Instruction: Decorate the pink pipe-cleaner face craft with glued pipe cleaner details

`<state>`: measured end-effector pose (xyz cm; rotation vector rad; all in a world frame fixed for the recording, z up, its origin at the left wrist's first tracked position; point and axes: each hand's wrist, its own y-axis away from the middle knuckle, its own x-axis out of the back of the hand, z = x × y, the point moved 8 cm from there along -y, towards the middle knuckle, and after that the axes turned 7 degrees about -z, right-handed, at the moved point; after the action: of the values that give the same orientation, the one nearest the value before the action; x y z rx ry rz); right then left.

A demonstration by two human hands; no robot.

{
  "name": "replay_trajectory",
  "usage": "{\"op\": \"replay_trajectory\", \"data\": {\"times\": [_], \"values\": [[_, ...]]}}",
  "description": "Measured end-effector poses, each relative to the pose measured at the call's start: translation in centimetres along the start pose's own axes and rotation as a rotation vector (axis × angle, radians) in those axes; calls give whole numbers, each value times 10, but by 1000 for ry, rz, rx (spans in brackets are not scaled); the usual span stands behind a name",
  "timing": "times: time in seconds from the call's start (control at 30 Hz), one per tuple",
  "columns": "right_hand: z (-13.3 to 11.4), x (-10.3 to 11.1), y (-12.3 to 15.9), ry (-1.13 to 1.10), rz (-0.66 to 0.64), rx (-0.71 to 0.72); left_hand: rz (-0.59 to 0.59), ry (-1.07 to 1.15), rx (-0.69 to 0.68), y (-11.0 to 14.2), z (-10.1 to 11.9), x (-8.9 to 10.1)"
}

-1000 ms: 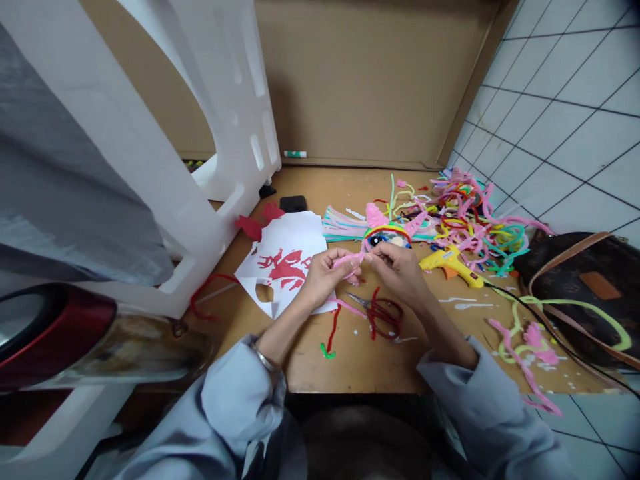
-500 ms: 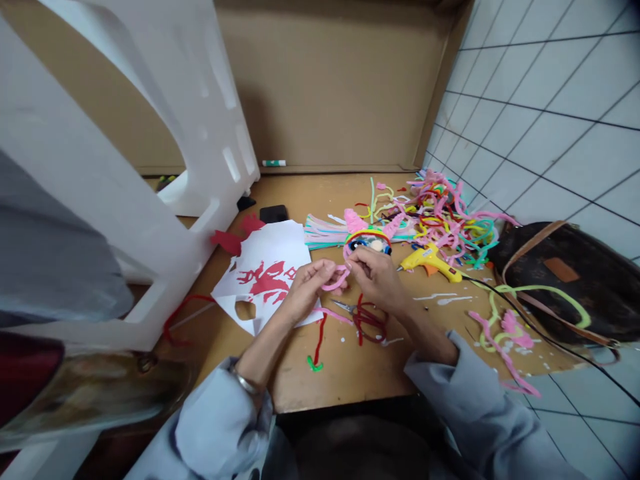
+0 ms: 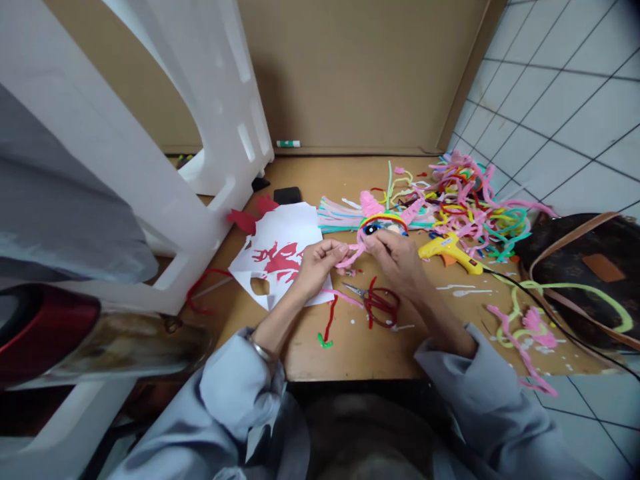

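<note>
Between my two hands is a looped pink pipe cleaner (image 3: 356, 253). My left hand (image 3: 323, 263) pinches one side of it between thumb and fingers. The other side is gripped by my right hand (image 3: 397, 257). Just behind my right hand lies a pipe-cleaner figure (image 3: 384, 219) with pink ears, a rainbow band and a dark blue eye, partly hidden by the hand. Below the hands rest red-handled scissors (image 3: 381, 305). Near them is a red pipe cleaner stem (image 3: 330, 321) with a green tip (image 3: 325, 342).
White paper (image 3: 310, 230) with red cut shapes lies left. A yellow glue gun (image 3: 453, 252), its cord running right, sits before a tangled heap of pipe cleaners (image 3: 483, 200). A brown handbag (image 3: 570, 267) stands at the right, a white plastic frame (image 3: 220, 100) at the left.
My hands have moved slightly apart, and the pink loop between them looks more open and stretched. The whole view has shifted, so things on the table appear further right and higher.
</note>
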<state>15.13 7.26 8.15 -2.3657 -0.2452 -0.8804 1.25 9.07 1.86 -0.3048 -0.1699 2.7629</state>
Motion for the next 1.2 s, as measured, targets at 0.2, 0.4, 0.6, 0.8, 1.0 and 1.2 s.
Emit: {"op": "replay_trajectory", "data": {"times": [0.2, 0.4, 0.6, 0.8, 1.0, 1.2], "values": [[-5, -5, -1, -111, -50, 23, 61, -166, -116, 1, 14, 14], [-3, -11, 0, -117, -96, -19, 476, -598, -239, 16, 52, 56], [0, -37, 4, -9, -221, -25, 487, -815, -230, 17, 53, 51], [16, -67, 8, 484, -430, -200, 465, -902, -229, 16, 48, 45], [-4, -53, 11, 686, -241, -64, 493, -899, -250, 14, 42, 52], [-15, -93, 27, 428, -637, 66, 514, -760, -350, 17, 43, 54]]}}
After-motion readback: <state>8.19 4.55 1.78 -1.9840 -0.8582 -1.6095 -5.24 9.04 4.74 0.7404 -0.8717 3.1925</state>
